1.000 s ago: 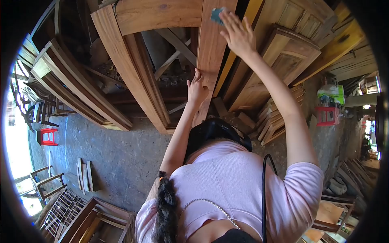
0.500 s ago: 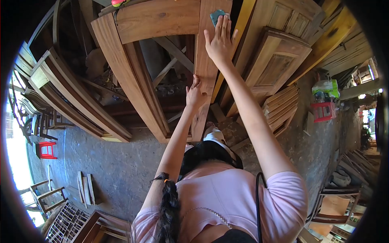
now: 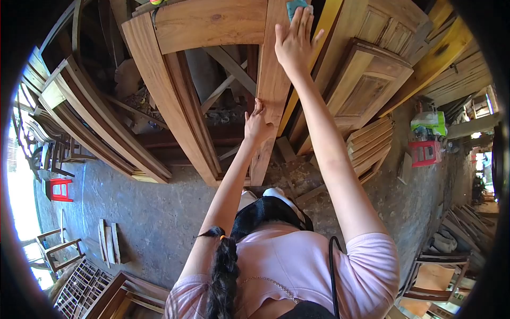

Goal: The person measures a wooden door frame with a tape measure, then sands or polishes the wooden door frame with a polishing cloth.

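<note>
A brown wooden frame [image 3: 210,31] with an arched crosspiece leans in front of me. My right hand [image 3: 298,47] reaches far up its right upright. Under the fingertips, pressed flat on the wood, is a small teal piece of sandpaper [image 3: 295,7]; the fingers cover part of it. The thumb and little finger spread away from the sheet. Lower on the same upright rests my left hand [image 3: 258,125], fingers stretched out along the inner edge, holding nothing loose.
Curved wooden frames [image 3: 101,122] stand on the left. Panelled doors [image 3: 366,85] lean at the right, beside a yellowish board [image 3: 427,66]. Red stools [image 3: 60,190] stand on both sides. Wood strips [image 3: 109,242] lie on the concrete floor, near a lattice panel [image 3: 82,287].
My right hand has slid farther up the upright, taking the sandpaper with it. My left hand stays at the same place on the wood. The view has shifted slightly.
</note>
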The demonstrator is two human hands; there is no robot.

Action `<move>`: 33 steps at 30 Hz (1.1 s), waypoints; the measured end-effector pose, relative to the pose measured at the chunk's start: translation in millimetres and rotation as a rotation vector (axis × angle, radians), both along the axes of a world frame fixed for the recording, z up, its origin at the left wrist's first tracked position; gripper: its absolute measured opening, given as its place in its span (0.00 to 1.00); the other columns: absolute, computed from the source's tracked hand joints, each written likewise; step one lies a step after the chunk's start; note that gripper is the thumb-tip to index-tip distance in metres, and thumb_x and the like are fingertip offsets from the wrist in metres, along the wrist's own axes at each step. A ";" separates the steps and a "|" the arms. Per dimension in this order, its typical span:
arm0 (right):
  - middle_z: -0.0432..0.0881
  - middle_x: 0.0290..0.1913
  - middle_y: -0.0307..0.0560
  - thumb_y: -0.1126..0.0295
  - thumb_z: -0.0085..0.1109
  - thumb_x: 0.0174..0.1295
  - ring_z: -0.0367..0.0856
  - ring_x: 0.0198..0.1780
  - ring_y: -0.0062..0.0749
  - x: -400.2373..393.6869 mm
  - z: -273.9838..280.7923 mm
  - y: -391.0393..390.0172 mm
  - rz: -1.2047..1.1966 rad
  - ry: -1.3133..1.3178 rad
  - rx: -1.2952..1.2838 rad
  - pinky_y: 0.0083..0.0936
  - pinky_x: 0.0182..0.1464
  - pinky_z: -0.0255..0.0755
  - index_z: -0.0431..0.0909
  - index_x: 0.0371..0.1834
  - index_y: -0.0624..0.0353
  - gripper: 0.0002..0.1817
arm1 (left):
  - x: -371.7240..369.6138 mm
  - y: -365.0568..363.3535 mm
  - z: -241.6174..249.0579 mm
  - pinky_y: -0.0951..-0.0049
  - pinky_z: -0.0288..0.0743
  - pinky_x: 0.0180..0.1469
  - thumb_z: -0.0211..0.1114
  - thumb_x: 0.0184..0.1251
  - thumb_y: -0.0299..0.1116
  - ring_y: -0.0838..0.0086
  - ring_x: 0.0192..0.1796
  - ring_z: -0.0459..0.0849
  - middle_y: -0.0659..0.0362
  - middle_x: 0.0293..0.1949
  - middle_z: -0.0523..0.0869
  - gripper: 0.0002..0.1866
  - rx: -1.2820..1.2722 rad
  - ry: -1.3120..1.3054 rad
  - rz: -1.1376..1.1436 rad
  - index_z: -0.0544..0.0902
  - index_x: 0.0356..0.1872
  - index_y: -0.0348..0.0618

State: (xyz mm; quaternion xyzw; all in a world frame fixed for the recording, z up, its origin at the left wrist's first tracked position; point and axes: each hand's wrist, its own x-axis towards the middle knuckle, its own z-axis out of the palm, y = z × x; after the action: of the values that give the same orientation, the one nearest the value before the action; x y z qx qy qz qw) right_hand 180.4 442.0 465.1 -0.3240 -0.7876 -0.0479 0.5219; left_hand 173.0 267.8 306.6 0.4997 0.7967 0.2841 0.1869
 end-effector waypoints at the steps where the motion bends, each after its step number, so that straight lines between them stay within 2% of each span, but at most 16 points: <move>1: 0.52 0.75 0.52 0.44 0.29 0.71 0.49 0.76 0.38 2.6 -10.0 -4.4 0.005 0.000 0.000 0.54 0.73 0.26 0.52 0.74 0.59 0.36 | -0.1 0.5 0.1 0.40 0.51 0.69 0.60 0.47 0.30 0.57 0.73 0.58 0.50 0.75 0.48 0.39 0.000 0.000 0.005 0.65 0.67 0.38; 5: 0.53 0.75 0.47 0.43 0.31 0.70 0.49 0.76 0.36 41.1 -121.5 -50.3 0.028 -0.279 -0.137 0.54 0.73 0.24 0.51 0.75 0.54 0.36 | 3.8 2.3 -2.8 0.39 0.50 0.69 0.61 0.46 0.29 0.57 0.72 0.59 0.51 0.75 0.49 0.39 0.031 -0.015 0.021 0.66 0.67 0.39; 8: 0.45 0.77 0.43 0.42 0.26 0.70 0.41 0.78 0.31 57.7 -142.4 -55.5 0.071 -0.438 -0.224 0.52 0.72 0.17 0.46 0.76 0.51 0.36 | -3.2 -1.0 -10.9 0.37 0.50 0.69 0.60 0.46 0.27 0.57 0.72 0.59 0.53 0.75 0.48 0.39 0.066 -0.039 0.018 0.66 0.67 0.40; 9: 0.45 0.77 0.43 0.42 0.26 0.70 0.41 0.78 0.31 56.1 -142.4 -43.3 0.082 -0.441 -0.232 0.52 0.72 0.17 0.46 0.76 0.51 0.36 | -3.9 -2.2 -15.9 0.37 0.49 0.69 0.60 0.46 0.26 0.58 0.72 0.60 0.54 0.76 0.48 0.39 0.084 -0.063 -0.002 0.66 0.68 0.41; 11: 0.54 0.75 0.36 0.41 0.35 0.69 0.51 0.75 0.26 42.0 -98.3 -17.5 0.140 -0.255 -0.087 0.53 0.73 0.24 0.52 0.75 0.44 0.35 | -4.9 -5.3 -6.8 0.41 0.50 0.70 0.58 0.46 0.23 0.56 0.72 0.59 0.54 0.75 0.49 0.38 0.063 -0.101 0.025 0.66 0.67 0.40; 12: 0.54 0.75 0.36 0.41 0.35 0.69 0.51 0.75 0.26 39.1 -76.8 -14.9 0.156 -0.266 -0.101 0.53 0.73 0.24 0.52 0.75 0.44 0.35 | -7.7 -8.2 -7.7 0.47 0.50 0.71 0.58 0.46 0.23 0.56 0.72 0.57 0.52 0.74 0.51 0.38 0.103 -0.143 -0.013 0.66 0.67 0.39; 13: 0.54 0.75 0.35 0.41 0.35 0.68 0.51 0.75 0.25 34.6 -54.0 -11.6 -0.092 -0.430 0.056 0.53 0.73 0.25 0.53 0.75 0.44 0.35 | -10.9 -10.2 -12.7 0.53 0.51 0.72 0.57 0.46 0.23 0.57 0.73 0.56 0.50 0.74 0.52 0.38 0.147 -0.185 -0.048 0.66 0.67 0.39; 14: 0.54 0.75 0.34 0.41 0.36 0.68 0.52 0.75 0.25 30.1 -44.2 -7.2 -0.339 -0.585 0.225 0.54 0.73 0.26 0.54 0.74 0.44 0.35 | -13.8 -10.2 -26.7 0.57 0.54 0.71 0.55 0.45 0.21 0.55 0.70 0.62 0.49 0.73 0.52 0.38 0.332 -0.270 -0.047 0.67 0.67 0.41; 15: 0.54 0.75 0.34 0.41 0.36 0.68 0.52 0.75 0.25 30.0 -50.3 -4.5 -0.314 -0.596 0.227 0.54 0.73 0.26 0.54 0.74 0.44 0.35 | -13.7 -12.8 -24.7 0.70 0.48 0.72 0.54 0.46 0.20 0.68 0.75 0.49 0.46 0.74 0.52 0.38 0.399 -0.552 -0.046 0.65 0.68 0.36; 17: 0.55 0.75 0.38 0.43 0.31 0.70 0.55 0.74 0.29 28.3 -59.6 1.8 0.196 -0.154 0.081 0.55 0.72 0.20 0.54 0.75 0.47 0.34 | -14.6 -12.1 -36.1 0.71 0.43 0.73 0.53 0.47 0.20 0.70 0.76 0.46 0.49 0.75 0.50 0.38 0.506 -0.699 -0.050 0.64 0.68 0.34; 18: 0.47 0.77 0.45 0.45 0.34 0.70 0.45 0.77 0.35 36.9 -65.2 1.3 0.096 -0.404 0.036 0.53 0.73 0.24 0.48 0.76 0.51 0.35 | -17.8 -7.2 -45.7 0.71 0.44 0.72 0.52 0.46 0.19 0.70 0.76 0.47 0.50 0.75 0.51 0.38 0.572 -0.716 -0.036 0.65 0.68 0.34; 20: 0.51 0.76 0.40 0.44 0.34 0.70 0.51 0.75 0.31 49.1 -97.3 -8.8 0.151 -0.369 0.069 0.54 0.72 0.22 0.51 0.75 0.48 0.34 | -6.2 -7.8 -52.8 0.71 0.42 0.73 0.52 0.45 0.18 0.69 0.76 0.47 0.51 0.75 0.51 0.38 0.684 -0.843 -0.016 0.65 0.67 0.33; 21: 0.55 0.75 0.35 0.42 0.33 0.70 0.56 0.74 0.28 51.6 -114.6 -10.1 0.200 -0.305 0.139 0.55 0.72 0.20 0.54 0.75 0.45 0.33 | -5.1 -7.4 -62.3 0.69 0.41 0.73 0.53 0.46 0.19 0.69 0.76 0.47 0.52 0.75 0.51 0.38 0.718 -0.823 -0.030 0.65 0.68 0.34; 27: 0.55 0.75 0.36 0.48 0.45 0.67 0.50 0.76 0.26 134.3 -278.2 -60.0 0.245 -0.648 0.036 0.57 0.71 0.28 0.55 0.74 0.47 0.34 | 8.3 -17.0 -114.9 0.61 0.45 0.74 0.54 0.51 0.20 0.62 0.75 0.54 0.50 0.72 0.60 0.34 0.914 -0.489 -0.055 0.67 0.67 0.37; 31: 0.55 0.75 0.36 0.47 0.41 0.69 0.52 0.75 0.29 148.9 -353.8 -76.5 0.237 -0.586 0.104 0.58 0.71 0.28 0.56 0.74 0.48 0.33 | 23.2 -42.1 -198.5 0.52 0.52 0.71 0.58 0.64 0.26 0.56 0.70 0.64 0.50 0.68 0.67 0.28 0.724 0.023 0.176 0.66 0.67 0.41; 33: 0.59 0.73 0.36 0.47 0.41 0.69 0.56 0.74 0.30 145.6 -369.7 -75.3 0.227 -0.521 0.169 0.51 0.73 0.34 0.61 0.72 0.49 0.31 | 36.9 -55.9 -257.7 0.63 0.58 0.69 0.58 0.65 0.24 0.56 0.70 0.65 0.46 0.66 0.69 0.28 0.664 0.094 0.274 0.65 0.67 0.38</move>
State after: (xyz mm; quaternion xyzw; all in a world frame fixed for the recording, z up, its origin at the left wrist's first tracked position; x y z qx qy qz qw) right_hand 326.0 366.7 95.4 -0.1658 -0.9196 -0.1362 0.3291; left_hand 209.9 211.8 48.9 0.4343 0.7283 0.5264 -0.0623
